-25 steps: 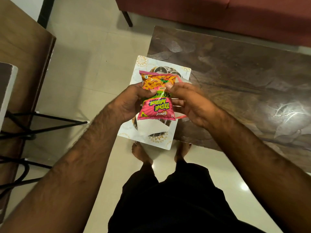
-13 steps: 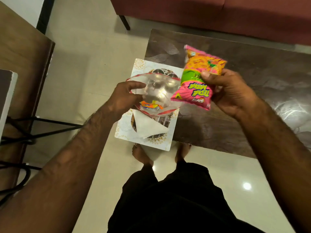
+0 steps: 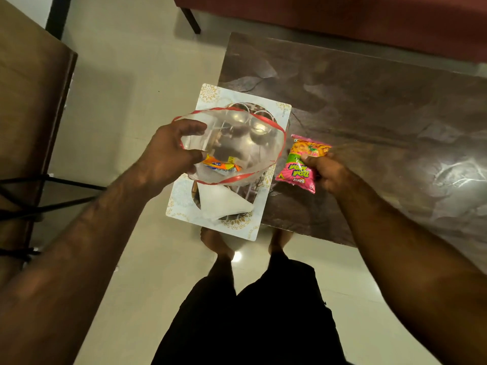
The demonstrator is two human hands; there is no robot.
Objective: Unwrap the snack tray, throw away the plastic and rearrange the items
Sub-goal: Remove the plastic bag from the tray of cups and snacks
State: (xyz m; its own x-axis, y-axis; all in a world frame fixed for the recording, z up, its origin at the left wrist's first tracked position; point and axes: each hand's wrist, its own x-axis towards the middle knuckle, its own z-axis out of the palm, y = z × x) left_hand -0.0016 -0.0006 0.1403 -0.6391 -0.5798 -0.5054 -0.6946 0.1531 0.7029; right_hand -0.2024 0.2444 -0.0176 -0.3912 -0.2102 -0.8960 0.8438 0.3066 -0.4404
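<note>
now left hand [image 3: 168, 151] gripping clear plastic bag [image 3: 237, 135] above tray [image 3: 181, 196], right hand [image 3: 326, 169] clutching pink snack packet [image 3: 300, 164]

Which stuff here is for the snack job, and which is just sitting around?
For the job: snack tray, clear plastic bag in the left hand, pink snack packet in the right hand, orange packet, white napkin.

Just around: table, sofa, black cables.
</note>
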